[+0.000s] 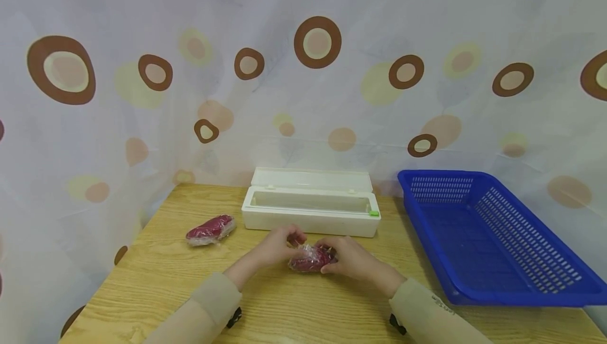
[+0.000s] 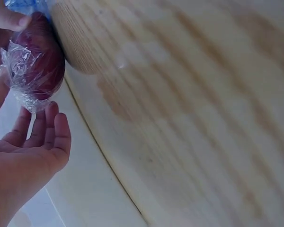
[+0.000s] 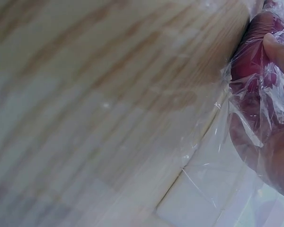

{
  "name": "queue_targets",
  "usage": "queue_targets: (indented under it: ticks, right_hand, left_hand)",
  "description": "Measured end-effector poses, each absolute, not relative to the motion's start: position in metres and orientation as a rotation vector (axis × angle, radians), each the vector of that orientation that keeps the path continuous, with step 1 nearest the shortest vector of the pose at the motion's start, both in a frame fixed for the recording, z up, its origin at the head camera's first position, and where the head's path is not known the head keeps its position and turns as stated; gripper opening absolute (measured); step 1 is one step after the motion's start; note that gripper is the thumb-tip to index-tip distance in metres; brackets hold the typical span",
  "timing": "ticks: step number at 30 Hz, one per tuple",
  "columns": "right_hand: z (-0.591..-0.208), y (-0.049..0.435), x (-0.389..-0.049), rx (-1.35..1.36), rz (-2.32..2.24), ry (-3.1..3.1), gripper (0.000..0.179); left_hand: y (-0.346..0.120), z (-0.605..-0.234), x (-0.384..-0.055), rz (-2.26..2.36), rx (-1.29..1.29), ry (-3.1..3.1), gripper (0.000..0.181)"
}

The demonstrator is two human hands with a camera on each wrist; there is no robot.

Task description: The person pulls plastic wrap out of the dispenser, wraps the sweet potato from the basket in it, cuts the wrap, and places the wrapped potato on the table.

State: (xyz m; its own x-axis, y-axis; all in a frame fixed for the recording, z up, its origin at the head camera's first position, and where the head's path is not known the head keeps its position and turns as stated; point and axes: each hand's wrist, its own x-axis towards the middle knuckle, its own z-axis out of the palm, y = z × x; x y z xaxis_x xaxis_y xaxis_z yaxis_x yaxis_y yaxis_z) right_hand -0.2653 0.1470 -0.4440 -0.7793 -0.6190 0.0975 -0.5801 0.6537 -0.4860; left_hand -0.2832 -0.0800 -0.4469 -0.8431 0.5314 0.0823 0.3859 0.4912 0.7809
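Observation:
A dark red oblong vegetable, resembling a sweet potato and wrapped in crinkled cling film, is between both hands in front of the white box. My right hand grips its right end, and the right wrist view shows the thumb pressed on the wrapped vegetable with loose film over the palm. At the other end is my left hand, fingers loosely bent and spread. In the left wrist view those fingertips lie right at the film-covered tip of the vegetable.
A second wrapped red vegetable lies on the wooden table to the left. Behind the hands stands a long white cling film box, its lid raised and a green slider on it. A blue basket stands at the right.

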Motion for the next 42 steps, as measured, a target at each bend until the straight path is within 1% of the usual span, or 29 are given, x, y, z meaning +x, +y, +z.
queue_targets:
  ticks: [5,10,17,25,30,33,37,42]
  right_hand:
    - [-0.443,0.147,-0.266,-1.013,-0.77,2.785,0.047]
    - [-0.442,0.149,-0.266,-1.018,-0.769,2.774,0.048]
    - [-0.442,0.16,-0.263,-0.989,-0.785,2.773,0.056]
    - [-0.436,0.181,-0.251,-0.892,-0.813,2.838,0.054]
    - [-0.437,0.193,-0.244,-0.94,-0.721,2.925,0.054]
    - [-0.441,0.2,-0.244,-0.961,-0.669,2.967,0.058]
    - [-0.445,0.209,-0.244,-0.885,-0.705,2.965,0.061]
    - [-0.446,0.217,-0.243,-0.751,-0.769,2.935,0.059]
  left_hand:
    - [-0.081,-0.448,-0.283,1.228,0.735,2.563,0.037]
    - [-0.083,-0.448,-0.283,1.188,0.741,2.539,0.039]
    - [-0.082,-0.449,-0.282,1.159,0.769,2.525,0.033]
    - [-0.082,-0.45,-0.277,1.174,0.804,2.515,0.029]
    - [-0.082,-0.448,-0.275,1.162,0.815,2.516,0.027]
    - [-0.082,-0.447,-0.274,1.149,0.827,2.52,0.026]
    - [-0.083,-0.447,-0.274,1.141,0.845,2.525,0.026]
    - [-0.083,-0.447,-0.275,1.128,0.856,2.531,0.026]
